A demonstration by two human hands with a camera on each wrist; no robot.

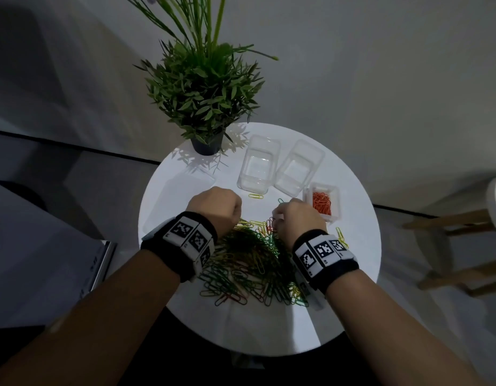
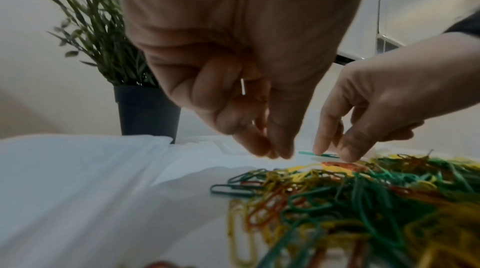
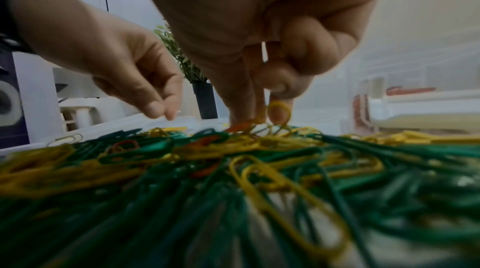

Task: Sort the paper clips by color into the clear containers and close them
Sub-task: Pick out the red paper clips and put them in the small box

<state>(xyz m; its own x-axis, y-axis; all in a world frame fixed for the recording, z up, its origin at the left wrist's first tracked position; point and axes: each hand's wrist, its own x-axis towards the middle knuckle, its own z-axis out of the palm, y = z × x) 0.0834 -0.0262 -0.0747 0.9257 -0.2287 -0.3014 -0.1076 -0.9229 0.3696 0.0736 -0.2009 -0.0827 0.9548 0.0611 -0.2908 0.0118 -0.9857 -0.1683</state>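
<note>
On the round white table (image 1: 352, 246) a tangled heap of paper clips (image 1: 249, 263) in green, yellow and red lies between the person's wrists. Three clear containers stand at the far side: two empty ones (image 1: 259, 167) side by side, and a smaller one (image 1: 322, 203) to their right, already holding red clips. None of them is closed. A potted plant (image 1: 205, 107) sits behind them on the left.

Both hands work at the far edge of the heap. The right hand (image 1: 294, 220) has its fingertips drawn together and pointing down into the clips, just above a red one (image 2: 342, 166); a yellow clip (image 3: 279, 111) seems to hang at its thumb, though whether it is truly pinched I cannot tell. The left hand (image 1: 214, 208) hovers with its fingers curled and bunched close, and it appears to hold nothing (the wrist view shows bare fingertips).

The step looks like picking out the remaining reds. To do it well, pinch a single clip by one end and lift slowly, so that any hooked neighbours drop off. The left hand could usefully press the heap flat or spread it thin. Stray yellow passengers should be shaken loose before the clip reaches the red container.
</note>
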